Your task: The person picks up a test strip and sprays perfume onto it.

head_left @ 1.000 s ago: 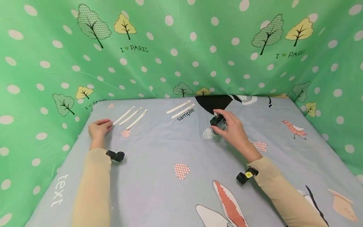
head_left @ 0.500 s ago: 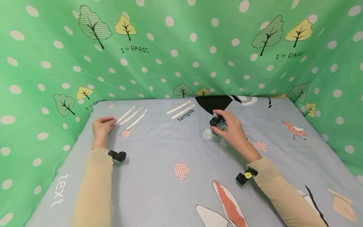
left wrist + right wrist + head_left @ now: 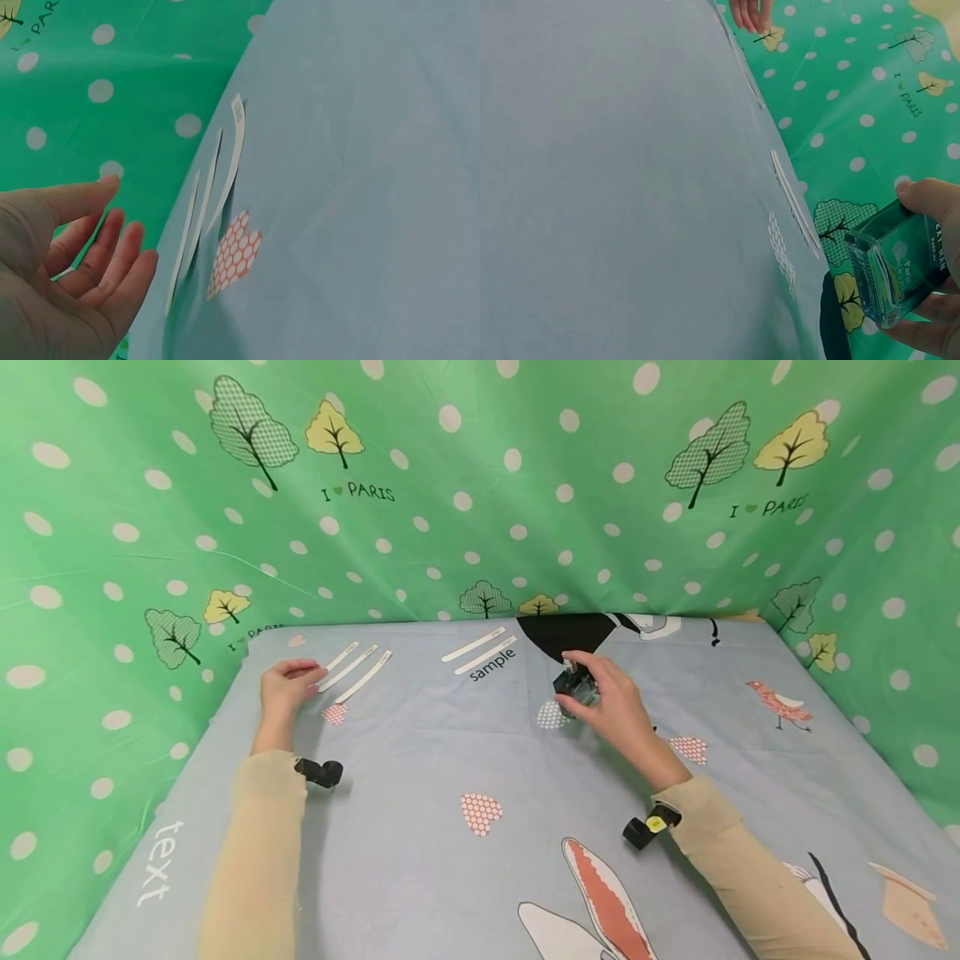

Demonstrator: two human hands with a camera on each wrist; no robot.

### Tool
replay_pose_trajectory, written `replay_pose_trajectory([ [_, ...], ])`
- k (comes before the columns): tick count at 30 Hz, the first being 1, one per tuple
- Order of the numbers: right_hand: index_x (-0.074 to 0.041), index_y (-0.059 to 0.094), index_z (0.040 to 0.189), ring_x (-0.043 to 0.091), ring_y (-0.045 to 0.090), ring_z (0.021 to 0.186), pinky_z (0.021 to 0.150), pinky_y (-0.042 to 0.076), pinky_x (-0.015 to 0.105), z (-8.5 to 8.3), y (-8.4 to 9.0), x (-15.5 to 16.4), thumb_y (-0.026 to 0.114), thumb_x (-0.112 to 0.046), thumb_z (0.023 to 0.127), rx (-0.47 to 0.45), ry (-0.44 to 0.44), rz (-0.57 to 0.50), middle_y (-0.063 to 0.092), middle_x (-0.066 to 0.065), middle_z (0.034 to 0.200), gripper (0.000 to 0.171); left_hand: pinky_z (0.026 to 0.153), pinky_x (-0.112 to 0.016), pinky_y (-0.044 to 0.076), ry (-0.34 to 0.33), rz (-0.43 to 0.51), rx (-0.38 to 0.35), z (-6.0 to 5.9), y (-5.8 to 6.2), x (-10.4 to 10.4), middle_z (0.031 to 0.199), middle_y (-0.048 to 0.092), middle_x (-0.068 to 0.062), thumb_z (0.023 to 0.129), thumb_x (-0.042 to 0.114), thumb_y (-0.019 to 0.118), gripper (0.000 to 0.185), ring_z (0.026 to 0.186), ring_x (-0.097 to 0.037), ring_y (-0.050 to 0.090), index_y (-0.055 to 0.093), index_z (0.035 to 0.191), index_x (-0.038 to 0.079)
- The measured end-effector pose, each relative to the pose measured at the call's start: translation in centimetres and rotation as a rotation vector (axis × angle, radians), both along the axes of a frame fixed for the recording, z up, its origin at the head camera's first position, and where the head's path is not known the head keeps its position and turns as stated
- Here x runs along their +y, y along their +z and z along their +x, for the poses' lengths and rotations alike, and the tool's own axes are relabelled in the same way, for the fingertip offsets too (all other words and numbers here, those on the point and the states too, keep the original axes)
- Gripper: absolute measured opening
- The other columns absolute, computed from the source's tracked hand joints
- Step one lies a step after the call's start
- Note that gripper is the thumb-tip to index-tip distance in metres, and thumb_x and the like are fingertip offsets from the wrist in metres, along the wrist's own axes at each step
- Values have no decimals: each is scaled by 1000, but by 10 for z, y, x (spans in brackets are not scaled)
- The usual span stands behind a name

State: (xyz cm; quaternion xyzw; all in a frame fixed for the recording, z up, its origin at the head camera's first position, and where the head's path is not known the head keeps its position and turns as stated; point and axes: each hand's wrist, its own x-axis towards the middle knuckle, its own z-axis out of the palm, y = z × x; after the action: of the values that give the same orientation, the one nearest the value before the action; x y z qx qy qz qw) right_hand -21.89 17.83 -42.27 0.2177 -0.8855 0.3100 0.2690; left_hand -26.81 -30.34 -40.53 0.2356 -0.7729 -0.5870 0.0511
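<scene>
- Blue printed tablecloth (image 3: 420, 760), green dotted backdrop.
- Right hand (image 3: 611, 702) clamped round perfume bottle (image 3: 576, 683).
- Left hand (image 3: 285, 681), fingers loosely apart, beside three paper strips (image 3: 352, 667) (long axes slanting away rightward).

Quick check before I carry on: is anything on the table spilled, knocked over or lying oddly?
Nothing stands out. The three paper strips by the left hand lie flat, side by side, and the two strips farther right do too. The right hand grips the glass bottle; no liquid shows on the cloth.
</scene>
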Motion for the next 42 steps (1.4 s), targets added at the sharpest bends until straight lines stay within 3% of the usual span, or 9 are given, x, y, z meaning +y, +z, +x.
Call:
replay_pose_trajectory([
  [5,-21,55,137,31,64,110,89,56,50,0,-1,-1,85,-25,80,-2,5,-7,65,12,122,64,81,-14,57,-43,-49,8,0,2,9,86,58,15,91,15,73,30,79,4,59,62,118,9],
  [18,-19,55,137,30,63,114,92,55,50,0,-1,-2,84,-23,81,-10,14,-12,65,11,125,64,91,-20,56,-139,-32,51,-3,4,32,89,59,13,91,14,72,39,81,5,60,58,125,2],
  [25,-19,55,137,30,62,116,94,54,50,1,-1,-3,84,-23,81,-5,19,-13,65,10,127,64,78,-12,55,-177,-54,69,-6,1,44,91,59,13,90,16,73,43,80,5,59,58,127,0],
  [33,-19,54,137,30,61,118,95,54,51,1,-2,-3,84,-23,81,-16,20,-14,64,10,129,64,72,-8,53,-201,-30,105,-6,-1,62,91,60,12,90,11,72,40,80,5,58,59,125,-4],
  [42,-19,54,138,30,61,118,96,54,50,0,-3,-5,84,-22,81,-12,27,-17,64,10,129,64,72,-9,53,-215,32,113,-15,-9,77,95,64,9,88,10,74,42,77,5,60,60,125,-4],
])
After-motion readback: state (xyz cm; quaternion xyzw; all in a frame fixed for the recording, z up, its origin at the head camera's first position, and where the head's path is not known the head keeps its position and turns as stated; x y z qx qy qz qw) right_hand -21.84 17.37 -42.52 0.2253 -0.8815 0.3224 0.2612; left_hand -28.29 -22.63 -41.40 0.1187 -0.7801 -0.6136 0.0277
